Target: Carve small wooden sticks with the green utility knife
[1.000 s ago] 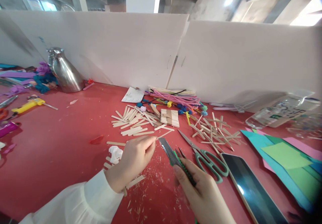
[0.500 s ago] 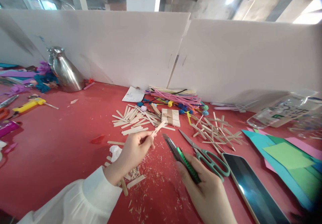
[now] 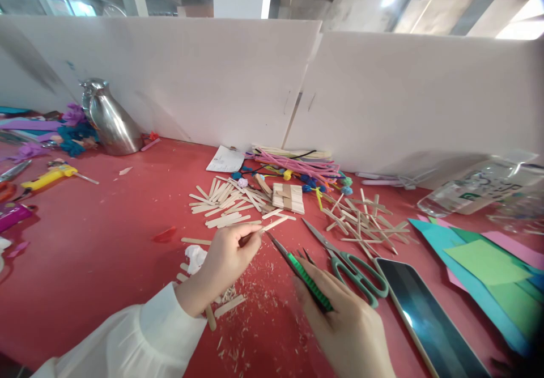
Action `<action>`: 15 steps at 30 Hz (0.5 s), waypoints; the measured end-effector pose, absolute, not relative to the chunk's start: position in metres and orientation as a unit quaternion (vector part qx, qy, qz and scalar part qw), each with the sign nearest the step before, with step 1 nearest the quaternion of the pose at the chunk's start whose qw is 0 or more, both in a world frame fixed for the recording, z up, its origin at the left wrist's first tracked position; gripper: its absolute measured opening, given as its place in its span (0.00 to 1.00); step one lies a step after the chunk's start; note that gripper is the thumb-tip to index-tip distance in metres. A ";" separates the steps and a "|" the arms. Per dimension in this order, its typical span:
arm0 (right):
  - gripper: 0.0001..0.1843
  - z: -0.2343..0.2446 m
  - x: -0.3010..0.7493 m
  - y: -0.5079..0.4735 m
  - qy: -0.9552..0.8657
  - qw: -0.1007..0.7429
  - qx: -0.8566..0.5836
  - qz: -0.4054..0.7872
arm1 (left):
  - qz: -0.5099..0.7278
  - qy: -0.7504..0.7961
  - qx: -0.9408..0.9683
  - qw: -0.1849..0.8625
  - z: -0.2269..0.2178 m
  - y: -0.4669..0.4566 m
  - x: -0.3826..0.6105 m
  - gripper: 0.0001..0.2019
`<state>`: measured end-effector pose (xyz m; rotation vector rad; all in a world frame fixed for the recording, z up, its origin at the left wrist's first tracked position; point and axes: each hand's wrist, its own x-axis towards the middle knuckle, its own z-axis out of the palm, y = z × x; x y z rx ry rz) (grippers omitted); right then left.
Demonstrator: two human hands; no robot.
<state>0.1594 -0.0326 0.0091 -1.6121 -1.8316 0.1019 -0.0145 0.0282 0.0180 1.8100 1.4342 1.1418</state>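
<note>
Pinched between the thumb and fingers of my left hand [image 3: 232, 253] is a wooden craft stick [image 3: 274, 224], its free end pointing right and away from me. My right hand [image 3: 340, 310] is wrapped round a green and black utility knife [image 3: 309, 279]. The knife's blade [image 3: 277, 243] is out, its tip close to the stick; whether they touch I cannot tell. Wood shavings [image 3: 259, 298] litter the red table [image 3: 127, 242] below both hands. Green-handled scissors [image 3: 357, 273] lie just beyond my right hand.
Loose craft sticks [image 3: 225, 199] and thin split sticks [image 3: 365, 219] lie ahead, with a banded stick bundle [image 3: 288, 198] between them. A phone [image 3: 425, 315] and coloured paper [image 3: 484, 259] are at right. Leftward stand a metal jug [image 3: 113, 120] and a yellow glue gun [image 3: 51, 178].
The stick in my left hand has tipped lower and flatter. My right hand has turned the knife, bringing its blade tip left, nearer the stick.
</note>
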 end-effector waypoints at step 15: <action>0.19 0.012 0.162 -0.032 -0.655 0.373 -0.654 0.062 | 0.420 0.504 0.683 0.321 0.014 0.026 -0.016 0.09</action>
